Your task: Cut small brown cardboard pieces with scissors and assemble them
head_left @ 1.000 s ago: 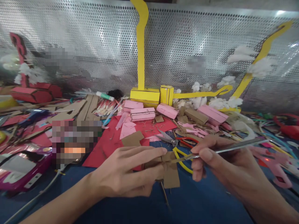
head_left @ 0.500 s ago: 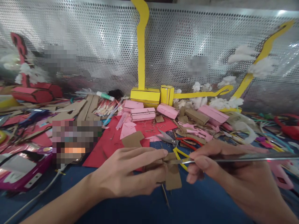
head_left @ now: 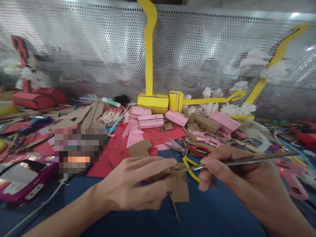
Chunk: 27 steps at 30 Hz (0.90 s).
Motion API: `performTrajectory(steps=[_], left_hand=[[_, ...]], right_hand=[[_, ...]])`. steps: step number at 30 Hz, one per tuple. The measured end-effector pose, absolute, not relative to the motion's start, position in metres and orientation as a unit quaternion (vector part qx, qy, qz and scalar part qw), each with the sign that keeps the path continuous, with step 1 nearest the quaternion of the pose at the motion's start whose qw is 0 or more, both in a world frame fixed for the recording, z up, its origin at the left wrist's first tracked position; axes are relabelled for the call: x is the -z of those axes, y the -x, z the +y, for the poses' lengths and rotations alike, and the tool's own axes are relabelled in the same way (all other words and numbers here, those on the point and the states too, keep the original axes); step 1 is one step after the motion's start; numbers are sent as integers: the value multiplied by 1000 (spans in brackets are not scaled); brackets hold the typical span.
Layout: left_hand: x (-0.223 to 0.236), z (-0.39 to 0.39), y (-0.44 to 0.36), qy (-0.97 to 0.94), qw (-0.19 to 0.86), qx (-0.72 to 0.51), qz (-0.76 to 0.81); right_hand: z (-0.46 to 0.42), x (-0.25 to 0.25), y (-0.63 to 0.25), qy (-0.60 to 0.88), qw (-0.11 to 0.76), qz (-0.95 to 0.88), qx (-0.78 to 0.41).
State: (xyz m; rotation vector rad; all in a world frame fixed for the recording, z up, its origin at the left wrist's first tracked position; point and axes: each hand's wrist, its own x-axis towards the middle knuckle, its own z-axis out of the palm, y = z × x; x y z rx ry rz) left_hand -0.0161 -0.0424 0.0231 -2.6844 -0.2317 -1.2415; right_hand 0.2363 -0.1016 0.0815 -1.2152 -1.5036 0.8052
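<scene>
In the middle of the head view my left hand (head_left: 138, 181) is closed over small brown cardboard pieces (head_left: 180, 189), its fingers pressing on them from the left. A slim metal tool (head_left: 247, 160) with a narrow, blade-like tip lies pinched between the thumb and fingers of my right hand (head_left: 237, 174). Its tip meets the cardboard just beside my left fingertips; whether it cuts in is too small to tell. Below my left hand a thin dark stick (head_left: 174, 208) pokes out. Right behind the cardboard are scissors (head_left: 181, 148) with red and yellow handles, partly hidden by my right hand.
Red sheets (head_left: 106, 161) and pink cardboard blocks (head_left: 151, 121) lie beyond my hands. Yellow cardboard shapes (head_left: 153, 102) stand by a perforated metal panel (head_left: 98, 33). A pink glue gun (head_left: 291, 179) is at right; a purple device (head_left: 37, 181) and white cable (head_left: 44, 200) at left.
The rear end of the metal tool has swung up and its angle is steeper, with my right hand slightly raised. The cardboard has shifted a little left; my left hand keeps its hold.
</scene>
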Motion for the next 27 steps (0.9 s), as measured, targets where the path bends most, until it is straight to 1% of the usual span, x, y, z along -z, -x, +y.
performTrajectory(steps=[6,13,18,27], left_hand=[[-27,-43,15,903,94,414,-72],[-23,-42,13,896,85,429,-73],[-24,-41,13,897,84,429,-70],[-25,-40,13,889,100,441,-68]], right_hand=[[-94,-77,-243,437,479,-663,-374],[-92,-75,-244,453,521,-610,-388],[-89,-72,-246,437,503,-631,-397],[-84,-65,-247,420,502,-603,-457]])
